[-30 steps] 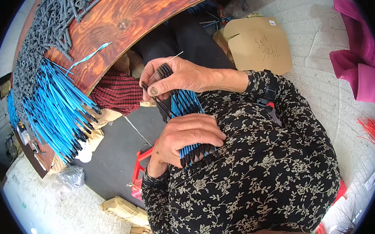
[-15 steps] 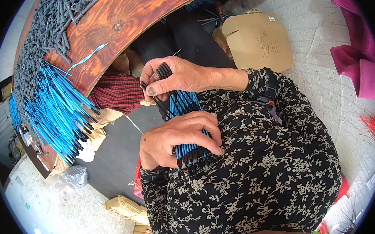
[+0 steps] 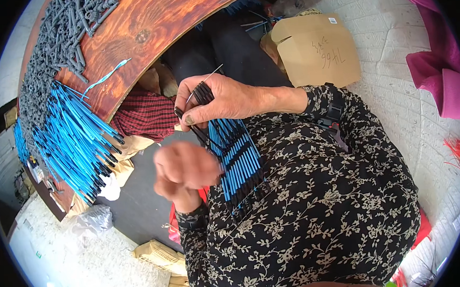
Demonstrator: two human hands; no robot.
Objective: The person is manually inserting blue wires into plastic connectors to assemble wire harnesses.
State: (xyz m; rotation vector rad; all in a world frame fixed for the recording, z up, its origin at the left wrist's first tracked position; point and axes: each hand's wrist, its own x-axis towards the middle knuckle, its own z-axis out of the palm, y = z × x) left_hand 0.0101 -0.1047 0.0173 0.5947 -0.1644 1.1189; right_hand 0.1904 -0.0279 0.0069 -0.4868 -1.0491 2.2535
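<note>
A reddish wood-grain surface [image 3: 181, 13] curves across upper left; centrally, right fingers [image 3: 197, 115] clamp slim, black-ended blue rods [image 3: 241, 163], likely keeping them aligned; blurred left fingers [image 3: 176, 162]: cannot tell.

Your slim blue rods [image 3: 241, 166], black-ended and crossed by a dark band, lie side by side, slanting against your shirt front [image 3: 301, 207]; a thin metal wire [image 3: 217, 69] juts out past stacked black pieces [image 3: 203, 93].
</note>
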